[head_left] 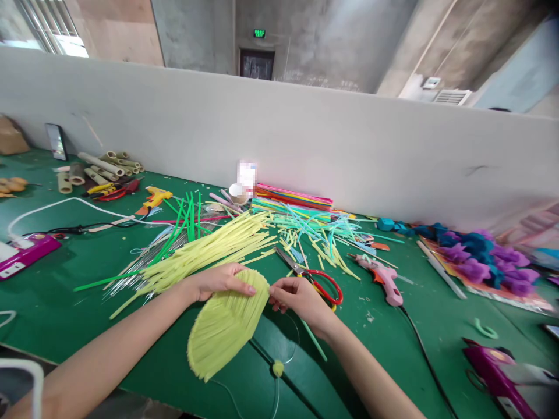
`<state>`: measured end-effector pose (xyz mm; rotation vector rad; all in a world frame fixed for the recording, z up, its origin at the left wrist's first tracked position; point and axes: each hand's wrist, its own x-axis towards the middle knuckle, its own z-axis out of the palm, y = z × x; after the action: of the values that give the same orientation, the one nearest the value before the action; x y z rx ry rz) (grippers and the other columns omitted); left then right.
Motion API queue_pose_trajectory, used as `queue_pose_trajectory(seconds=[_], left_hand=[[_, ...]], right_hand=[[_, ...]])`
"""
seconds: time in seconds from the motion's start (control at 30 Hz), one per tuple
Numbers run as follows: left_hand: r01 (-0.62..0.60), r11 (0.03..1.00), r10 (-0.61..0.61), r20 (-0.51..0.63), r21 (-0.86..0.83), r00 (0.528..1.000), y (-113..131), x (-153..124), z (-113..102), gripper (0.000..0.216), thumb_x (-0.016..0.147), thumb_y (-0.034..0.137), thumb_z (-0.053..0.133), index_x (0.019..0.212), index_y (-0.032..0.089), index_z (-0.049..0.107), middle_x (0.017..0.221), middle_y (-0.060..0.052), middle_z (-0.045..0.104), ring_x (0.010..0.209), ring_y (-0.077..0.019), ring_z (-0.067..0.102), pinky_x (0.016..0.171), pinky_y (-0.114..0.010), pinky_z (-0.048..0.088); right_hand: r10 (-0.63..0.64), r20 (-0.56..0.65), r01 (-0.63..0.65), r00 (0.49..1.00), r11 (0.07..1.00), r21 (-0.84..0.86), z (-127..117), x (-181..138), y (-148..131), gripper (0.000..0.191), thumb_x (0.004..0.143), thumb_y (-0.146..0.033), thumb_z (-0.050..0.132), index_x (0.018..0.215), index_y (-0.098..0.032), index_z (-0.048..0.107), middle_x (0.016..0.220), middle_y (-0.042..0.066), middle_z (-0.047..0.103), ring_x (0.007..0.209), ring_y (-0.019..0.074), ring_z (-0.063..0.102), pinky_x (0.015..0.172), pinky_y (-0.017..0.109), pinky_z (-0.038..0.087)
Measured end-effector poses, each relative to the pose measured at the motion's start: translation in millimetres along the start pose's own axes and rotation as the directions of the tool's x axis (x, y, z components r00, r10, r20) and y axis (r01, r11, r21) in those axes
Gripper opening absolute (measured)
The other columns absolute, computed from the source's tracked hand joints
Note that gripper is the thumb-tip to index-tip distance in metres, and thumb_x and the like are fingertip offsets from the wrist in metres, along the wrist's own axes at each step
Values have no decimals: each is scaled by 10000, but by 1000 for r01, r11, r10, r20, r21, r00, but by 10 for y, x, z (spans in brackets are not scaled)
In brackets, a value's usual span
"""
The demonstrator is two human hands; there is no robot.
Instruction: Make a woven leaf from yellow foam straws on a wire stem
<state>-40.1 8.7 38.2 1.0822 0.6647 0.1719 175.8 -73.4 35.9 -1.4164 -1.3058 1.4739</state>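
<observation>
A yellow-green, leaf-like piece of chenille stems [227, 326], ridged and with a fuzzy rim, is held up over the table. My left hand [222, 282] grips its upper part, the thumb lying across the front and the fingers behind. At the right edge of the piece, my right hand [294, 297] is closed in a pinch; its fingertips partly hide what lies between them. Below that hand a thin clear strand loops down to a dark rod with a small yellow-green fuzzy ball [278, 368]. Red-handled scissors [312, 276] lie just behind my right hand.
Yellow chenille stems [209, 250] lie piled behind my hands, with green stems [190, 218] and cut pieces around. A pink glue gun [384, 279] with its cord is on the right, a yellow one [156, 198] at back left. Purple power strips [30, 255] flank the green table [174, 361].
</observation>
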Motion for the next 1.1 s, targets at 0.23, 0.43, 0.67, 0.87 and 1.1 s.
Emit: queue_pose_trajectory(seconds=[0.23,0.43,0.67,0.87,1.1], left_hand=[[-14,1000,14,31,18,999,-21,19,-29,317,681,277,840,954,162,728,899,-61,777,734,-203,739,678,-258,577],[-8,1000,8,3,3,1000,-26,24,-45,349,672,277,848,980,169,725,920,-71,777,739,-212,740,720,-288,581],[-28,1000,28,9,4,1000,-14,23,-30,357,672,283,850,985,170,722,936,-65,770,796,-212,732,726,-283,576],[-11,1000,11,14,-7,1000,-7,20,-23,320,700,256,831,988,176,718,911,-52,773,754,-187,733,733,-272,573],[-16,1000,16,24,0,1000,-5,20,-21,331,694,254,835,993,171,717,923,-54,773,755,-189,733,739,-277,579]], right_hand=[[-65,-109,58,992,996,-64,131,-25,-4,252,742,-408,694,698,-166,640,593,-9,629,554,130,580,559,255,450],[-111,-124,100,986,991,-91,138,-32,-22,264,767,-435,657,710,-178,634,602,-5,621,563,141,583,567,268,473],[-66,-51,65,997,997,-37,106,-3,21,340,814,-482,591,681,-168,603,622,8,647,546,125,615,538,252,516],[-92,-60,90,994,995,-35,114,15,57,225,795,-377,614,720,-166,605,624,-3,649,540,121,616,489,221,485],[-149,-112,143,983,988,-62,163,9,59,188,782,-334,631,688,-173,606,572,-11,623,516,124,592,480,223,464]])
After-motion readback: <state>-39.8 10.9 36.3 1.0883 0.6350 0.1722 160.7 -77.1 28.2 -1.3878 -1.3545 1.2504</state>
